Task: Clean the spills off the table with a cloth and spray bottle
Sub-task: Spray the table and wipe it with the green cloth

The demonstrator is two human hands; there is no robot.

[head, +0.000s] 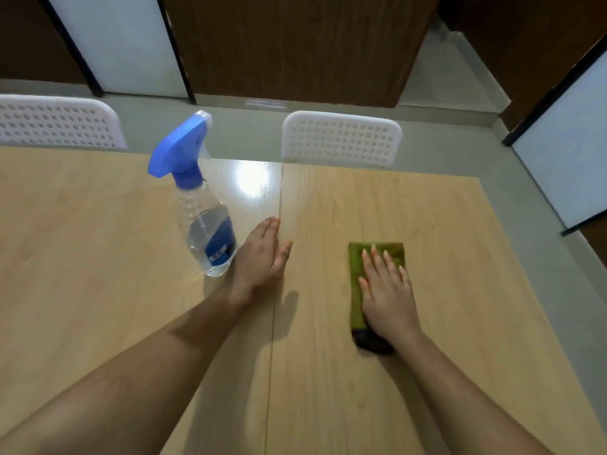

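Fingers [377, 257] of your right hand [387, 297] lie spread and flat, pressing the folded green cloth [356, 290] onto the wooden table [443, 257] rather than gripping it; the cloth sits at about four o'clock from the table's middle seam. Your left hand [262, 254] rests open, palm sideways, clasping nothing, just beside the spray bottle [203, 218] at its nine o'clock. That bottle stands upright, blue trigger head on top. Two white perforated chairs [341, 139] wait at twelve o'clock.

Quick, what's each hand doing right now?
Left hand: open, holding nothing, beside the spray bottle.
Right hand: open, flat on the green cloth, pressing it to the table.
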